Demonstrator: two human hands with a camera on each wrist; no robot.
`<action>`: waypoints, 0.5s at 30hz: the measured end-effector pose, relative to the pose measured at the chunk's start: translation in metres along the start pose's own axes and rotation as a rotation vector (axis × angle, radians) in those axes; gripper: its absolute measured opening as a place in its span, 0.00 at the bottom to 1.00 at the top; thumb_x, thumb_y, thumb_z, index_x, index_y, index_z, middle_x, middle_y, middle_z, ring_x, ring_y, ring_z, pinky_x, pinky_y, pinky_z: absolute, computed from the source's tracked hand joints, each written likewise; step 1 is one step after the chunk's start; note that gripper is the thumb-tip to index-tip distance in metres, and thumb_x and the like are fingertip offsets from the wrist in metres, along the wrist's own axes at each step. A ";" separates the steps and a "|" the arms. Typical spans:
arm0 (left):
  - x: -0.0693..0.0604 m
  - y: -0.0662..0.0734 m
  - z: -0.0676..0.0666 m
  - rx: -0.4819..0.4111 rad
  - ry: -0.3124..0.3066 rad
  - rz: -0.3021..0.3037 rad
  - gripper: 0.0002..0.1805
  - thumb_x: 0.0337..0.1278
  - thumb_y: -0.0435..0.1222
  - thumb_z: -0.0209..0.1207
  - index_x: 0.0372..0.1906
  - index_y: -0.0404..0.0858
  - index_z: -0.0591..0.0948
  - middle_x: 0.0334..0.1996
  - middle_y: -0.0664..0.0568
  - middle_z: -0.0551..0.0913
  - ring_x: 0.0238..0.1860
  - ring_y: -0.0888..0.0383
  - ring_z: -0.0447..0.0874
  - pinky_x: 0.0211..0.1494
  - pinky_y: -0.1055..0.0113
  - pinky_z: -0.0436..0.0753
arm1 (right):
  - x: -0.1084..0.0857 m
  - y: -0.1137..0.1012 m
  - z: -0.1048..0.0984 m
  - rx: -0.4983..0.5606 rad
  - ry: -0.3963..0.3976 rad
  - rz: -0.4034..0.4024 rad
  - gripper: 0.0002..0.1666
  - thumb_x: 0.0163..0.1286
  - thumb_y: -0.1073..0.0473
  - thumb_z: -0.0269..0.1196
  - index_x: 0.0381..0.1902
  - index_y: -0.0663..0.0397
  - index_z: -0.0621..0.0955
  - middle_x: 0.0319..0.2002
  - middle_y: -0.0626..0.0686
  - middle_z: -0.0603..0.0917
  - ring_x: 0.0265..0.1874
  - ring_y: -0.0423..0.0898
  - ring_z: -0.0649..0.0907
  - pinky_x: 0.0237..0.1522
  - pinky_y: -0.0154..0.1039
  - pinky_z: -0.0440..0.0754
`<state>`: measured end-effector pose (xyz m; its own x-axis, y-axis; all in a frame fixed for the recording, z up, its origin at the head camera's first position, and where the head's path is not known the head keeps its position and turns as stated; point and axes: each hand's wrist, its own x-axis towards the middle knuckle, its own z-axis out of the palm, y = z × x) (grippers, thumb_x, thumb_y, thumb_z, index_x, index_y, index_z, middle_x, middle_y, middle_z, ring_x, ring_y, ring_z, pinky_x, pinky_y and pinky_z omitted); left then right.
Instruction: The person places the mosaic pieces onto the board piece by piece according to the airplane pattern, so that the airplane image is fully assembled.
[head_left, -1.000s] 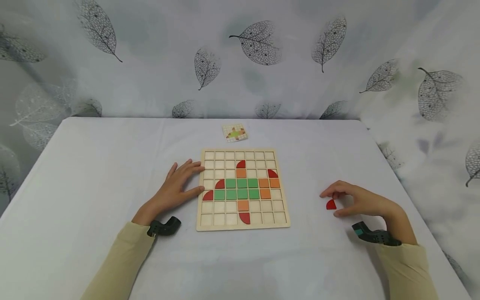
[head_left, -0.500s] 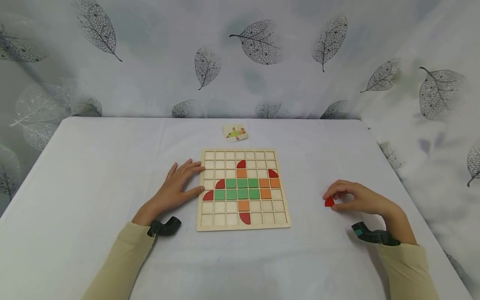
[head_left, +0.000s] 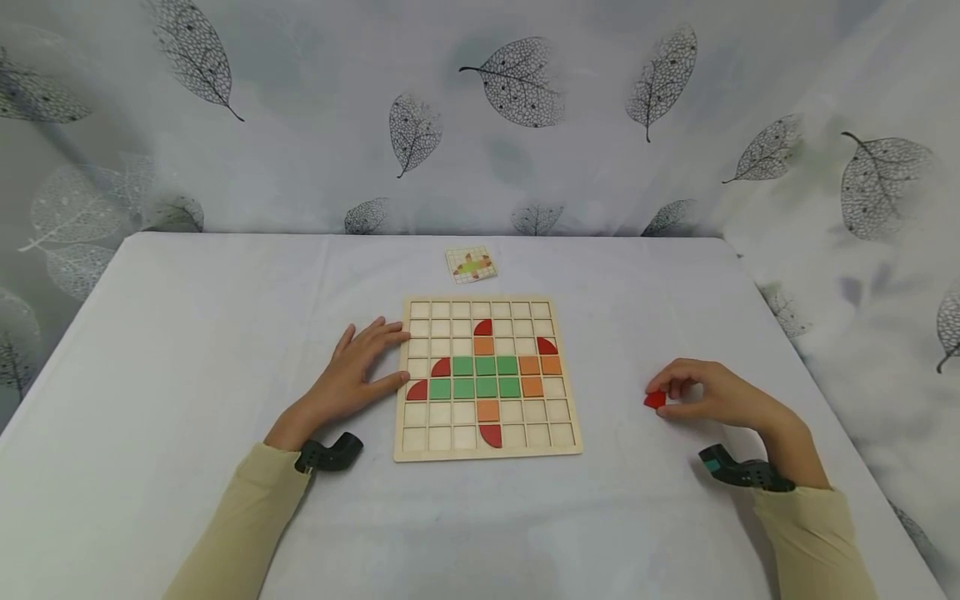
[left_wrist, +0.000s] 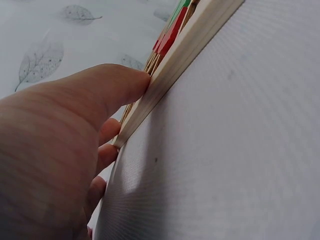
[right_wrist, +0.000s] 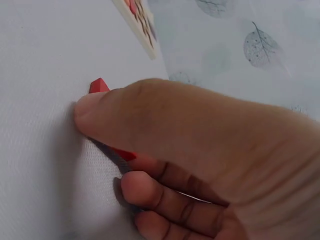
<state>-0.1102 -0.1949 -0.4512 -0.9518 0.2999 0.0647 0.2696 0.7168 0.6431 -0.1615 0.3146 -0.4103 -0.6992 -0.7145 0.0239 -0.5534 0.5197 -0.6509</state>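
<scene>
My right hand point(head_left: 716, 396) pinches a red quarter-circle tile point(head_left: 655, 399) between thumb and fingers, right of the board. In the right wrist view the thumb covers most of that red tile point(right_wrist: 99, 85), which sits at the white cloth. My left hand point(head_left: 352, 371) touches the left edge of the wooden grid board point(head_left: 487, 457), fingers extended; the left wrist view has the thumb against the board's side point(left_wrist: 165, 75). In the grid lie green square tiles point(head_left: 486, 387), orange square tiles point(head_left: 532, 386) and red quarter-circle tiles point(head_left: 491, 436).
A small pattern card point(head_left: 471, 264) lies beyond the board, printed with a coloured grid figure. White cloth covers the table point(head_left: 225, 333). A leaf-print curtain point(head_left: 300, 125) hangs behind it and along the right side. Each wrist wears a black camera band point(head_left: 330, 452).
My right thumb and fingers have closed on the red quarter-circle tile, which has turned and shifted slightly left and away. The left hand stays at the board's edge.
</scene>
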 end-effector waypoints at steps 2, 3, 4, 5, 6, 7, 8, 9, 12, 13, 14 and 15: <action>0.000 0.000 0.000 -0.001 0.000 -0.001 0.32 0.60 0.45 0.64 0.68 0.42 0.70 0.72 0.45 0.64 0.77 0.47 0.46 0.77 0.47 0.33 | 0.000 0.000 0.001 -0.009 0.008 0.015 0.17 0.52 0.68 0.75 0.40 0.52 0.85 0.32 0.44 0.82 0.28 0.40 0.77 0.30 0.32 0.76; 0.000 0.000 0.000 0.000 0.000 -0.002 0.32 0.60 0.45 0.64 0.68 0.42 0.70 0.72 0.45 0.64 0.77 0.47 0.46 0.77 0.47 0.32 | 0.001 0.000 0.001 -0.016 0.011 0.019 0.17 0.52 0.68 0.75 0.40 0.52 0.85 0.32 0.44 0.82 0.28 0.39 0.77 0.30 0.31 0.76; 0.000 0.000 0.000 0.000 0.000 -0.002 0.32 0.60 0.45 0.64 0.68 0.42 0.70 0.72 0.45 0.64 0.77 0.47 0.46 0.77 0.47 0.32 | 0.001 0.000 0.001 -0.021 0.013 0.020 0.17 0.52 0.68 0.75 0.40 0.51 0.85 0.32 0.44 0.81 0.28 0.39 0.77 0.29 0.31 0.76; 0.000 0.000 0.000 0.001 0.001 -0.003 0.32 0.60 0.45 0.64 0.68 0.42 0.70 0.72 0.45 0.64 0.77 0.47 0.46 0.77 0.47 0.33 | 0.001 0.000 0.001 -0.023 0.013 0.018 0.17 0.52 0.68 0.75 0.39 0.51 0.85 0.32 0.44 0.81 0.28 0.39 0.76 0.29 0.31 0.75; 0.000 0.001 0.000 0.002 0.000 -0.004 0.32 0.60 0.45 0.64 0.68 0.42 0.70 0.72 0.45 0.64 0.77 0.47 0.46 0.77 0.47 0.33 | 0.002 0.000 0.001 -0.020 0.015 0.017 0.17 0.52 0.68 0.75 0.39 0.51 0.85 0.32 0.43 0.81 0.28 0.39 0.77 0.29 0.31 0.75; 0.000 0.001 0.000 0.001 0.000 -0.005 0.32 0.60 0.45 0.64 0.68 0.42 0.70 0.72 0.45 0.64 0.77 0.47 0.46 0.77 0.47 0.33 | 0.002 0.000 0.002 -0.013 0.016 0.012 0.17 0.52 0.69 0.75 0.40 0.51 0.85 0.32 0.43 0.82 0.27 0.39 0.77 0.29 0.31 0.76; 0.000 0.001 0.000 0.001 0.000 -0.005 0.32 0.60 0.45 0.64 0.68 0.42 0.70 0.72 0.45 0.64 0.77 0.47 0.46 0.77 0.47 0.33 | 0.002 0.000 0.002 -0.003 0.015 0.004 0.17 0.52 0.69 0.74 0.40 0.51 0.84 0.32 0.44 0.82 0.27 0.39 0.77 0.29 0.31 0.76; 0.000 0.001 0.000 0.002 -0.001 -0.005 0.32 0.60 0.45 0.64 0.68 0.42 0.70 0.72 0.45 0.64 0.77 0.46 0.46 0.77 0.47 0.33 | 0.003 0.000 0.002 0.009 0.012 -0.003 0.17 0.52 0.69 0.74 0.40 0.52 0.84 0.32 0.44 0.82 0.27 0.39 0.77 0.29 0.32 0.76; 0.000 0.002 -0.001 0.000 -0.003 -0.003 0.32 0.60 0.45 0.64 0.68 0.42 0.70 0.72 0.45 0.64 0.77 0.46 0.46 0.76 0.47 0.33 | 0.004 0.001 0.003 0.045 0.007 -0.016 0.18 0.52 0.71 0.73 0.41 0.53 0.84 0.33 0.45 0.82 0.26 0.40 0.77 0.28 0.32 0.76; 0.000 0.002 -0.001 0.000 -0.003 -0.002 0.32 0.60 0.45 0.64 0.68 0.42 0.70 0.72 0.45 0.64 0.77 0.46 0.46 0.76 0.47 0.33 | 0.004 0.001 0.004 0.052 0.008 -0.018 0.18 0.52 0.71 0.73 0.41 0.54 0.84 0.33 0.46 0.82 0.26 0.41 0.77 0.28 0.32 0.76; 0.000 0.002 -0.001 -0.001 -0.003 -0.002 0.32 0.60 0.45 0.64 0.68 0.42 0.70 0.72 0.45 0.64 0.77 0.46 0.46 0.76 0.47 0.33 | 0.004 0.001 0.004 0.055 0.009 -0.017 0.18 0.52 0.71 0.73 0.41 0.54 0.84 0.33 0.46 0.82 0.26 0.41 0.77 0.28 0.32 0.75; 0.000 0.002 -0.001 -0.001 -0.003 -0.003 0.32 0.60 0.45 0.64 0.68 0.42 0.70 0.72 0.45 0.64 0.77 0.46 0.46 0.76 0.47 0.33 | 0.004 0.000 0.004 0.053 0.010 -0.017 0.18 0.52 0.71 0.73 0.41 0.54 0.84 0.33 0.46 0.82 0.26 0.41 0.77 0.27 0.32 0.75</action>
<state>-0.1094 -0.1943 -0.4494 -0.9520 0.3001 0.0603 0.2667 0.7168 0.6443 -0.1630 0.3097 -0.4136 -0.6945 -0.7183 0.0430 -0.5408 0.4816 -0.6897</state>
